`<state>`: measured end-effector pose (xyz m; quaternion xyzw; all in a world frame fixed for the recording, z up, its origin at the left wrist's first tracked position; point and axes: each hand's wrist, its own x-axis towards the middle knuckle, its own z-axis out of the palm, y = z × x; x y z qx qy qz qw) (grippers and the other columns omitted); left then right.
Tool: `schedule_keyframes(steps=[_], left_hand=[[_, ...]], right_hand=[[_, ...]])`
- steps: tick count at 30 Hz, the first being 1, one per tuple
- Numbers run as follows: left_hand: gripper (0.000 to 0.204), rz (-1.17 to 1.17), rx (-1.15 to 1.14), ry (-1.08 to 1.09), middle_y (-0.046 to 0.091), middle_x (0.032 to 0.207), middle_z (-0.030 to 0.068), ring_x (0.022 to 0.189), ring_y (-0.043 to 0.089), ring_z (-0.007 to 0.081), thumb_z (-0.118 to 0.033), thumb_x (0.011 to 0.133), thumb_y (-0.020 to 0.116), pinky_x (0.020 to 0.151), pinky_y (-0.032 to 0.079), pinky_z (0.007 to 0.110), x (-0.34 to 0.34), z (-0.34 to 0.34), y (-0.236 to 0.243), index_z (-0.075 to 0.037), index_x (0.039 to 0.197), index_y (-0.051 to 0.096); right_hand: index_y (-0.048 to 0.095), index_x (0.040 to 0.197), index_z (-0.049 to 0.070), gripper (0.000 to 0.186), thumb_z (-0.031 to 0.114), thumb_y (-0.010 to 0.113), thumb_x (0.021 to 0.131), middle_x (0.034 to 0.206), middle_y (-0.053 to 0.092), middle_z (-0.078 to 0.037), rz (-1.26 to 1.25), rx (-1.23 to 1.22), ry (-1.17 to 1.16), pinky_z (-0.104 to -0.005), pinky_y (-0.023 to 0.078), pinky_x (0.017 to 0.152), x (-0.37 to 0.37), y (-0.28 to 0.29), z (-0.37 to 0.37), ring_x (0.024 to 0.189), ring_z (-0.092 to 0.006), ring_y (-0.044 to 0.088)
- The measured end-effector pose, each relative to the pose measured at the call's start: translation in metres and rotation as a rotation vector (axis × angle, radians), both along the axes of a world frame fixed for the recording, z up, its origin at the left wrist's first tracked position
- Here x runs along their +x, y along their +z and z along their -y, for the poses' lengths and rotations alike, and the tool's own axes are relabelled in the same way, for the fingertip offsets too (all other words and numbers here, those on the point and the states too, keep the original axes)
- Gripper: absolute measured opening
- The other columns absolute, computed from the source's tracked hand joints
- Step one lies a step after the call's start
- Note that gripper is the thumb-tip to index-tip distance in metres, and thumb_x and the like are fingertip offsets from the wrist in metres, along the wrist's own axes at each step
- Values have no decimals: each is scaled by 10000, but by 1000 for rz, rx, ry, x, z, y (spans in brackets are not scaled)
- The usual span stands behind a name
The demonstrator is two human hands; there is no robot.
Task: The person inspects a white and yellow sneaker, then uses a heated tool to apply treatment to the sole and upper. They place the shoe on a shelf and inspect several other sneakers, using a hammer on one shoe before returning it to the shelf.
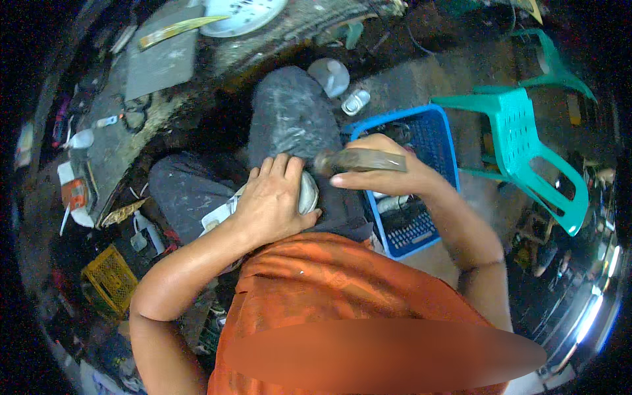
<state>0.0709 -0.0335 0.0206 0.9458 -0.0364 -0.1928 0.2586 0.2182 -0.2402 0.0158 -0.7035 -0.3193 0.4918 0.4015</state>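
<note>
My left hand (pixel 273 201) is laid over a pale grey-white shoe (pixel 308 194) on my lap, fingers and thumb gripping it. Most of the shoe is hidden under the palm, and its white end shows beside my wrist. My right hand (pixel 395 174) is closed round a hammer, whose worn brown metal head (pixel 365 160) shows above the fist. Its rounded, blurred face points toward the left hand, a little apart from the shoe. The handle is hidden by the fist.
At my right stands a blue plastic basket (pixel 451 158) with dark and white items inside. Beyond it are green plastic chairs (pixel 513 125). A clear container (pixel 329 76) lies past my knee. A grey board (pixel 161 62) and a white basin (pixel 243 16) sit far left; a yellow crate (pixel 108 280) is near left.
</note>
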Motion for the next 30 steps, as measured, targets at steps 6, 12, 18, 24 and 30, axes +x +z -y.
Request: schedule_keyframes(steps=[6, 12, 18, 24, 30], left_hand=[[719, 252, -229, 226, 564, 1211, 232, 1180, 557, 416, -413, 850, 806, 1040, 442, 490, -14, -61, 54, 29, 1319, 486], [520, 229, -370, 228, 558, 1239, 189, 1210, 554, 374, -348, 944, 723, 1041, 453, 457, -60, -124, 86, -22, 1315, 560], [619, 472, -382, 377, 681, 1198, 149, 1149, 652, 306, -288, 815, 833, 1032, 492, 424, -103, -148, 96, -28, 1327, 602], [398, 658, -363, 318, 756, 1091, 154, 994, 730, 295, -198, 816, 817, 895, 570, 414, -134, -167, 100, -13, 1161, 747], [323, 973, -301, 550, 753, 1015, 159, 906, 720, 240, -210, 906, 790, 811, 547, 340, -161, -182, 101, 16, 1134, 751]], right_hand=[[358, 1585, 76, 923, 120, 883, 827, 1287, 648, -108, -439, 302, -415, -303, 564, 843, -52, 6, -26, 1033, -162, 658], [421, 1470, 57, 852, 153, 927, 792, 1230, 640, -87, -344, 394, -294, -330, 585, 860, -88, 20, -98, 1044, -166, 670], [422, 1492, 56, 837, 155, 906, 817, 1180, 667, -82, -337, 525, -268, -333, 575, 883, -114, 45, -151, 1050, -180, 672], [416, 1495, 52, 827, 182, 894, 832, 1222, 671, -106, -325, 571, -146, -368, 566, 916, -130, 54, -186, 1073, -200, 669], [371, 1539, 65, 830, 162, 855, 871, 1274, 661, -133, -437, 579, -37, -382, 557, 968, -137, 25, -188, 1132, -223, 663]])
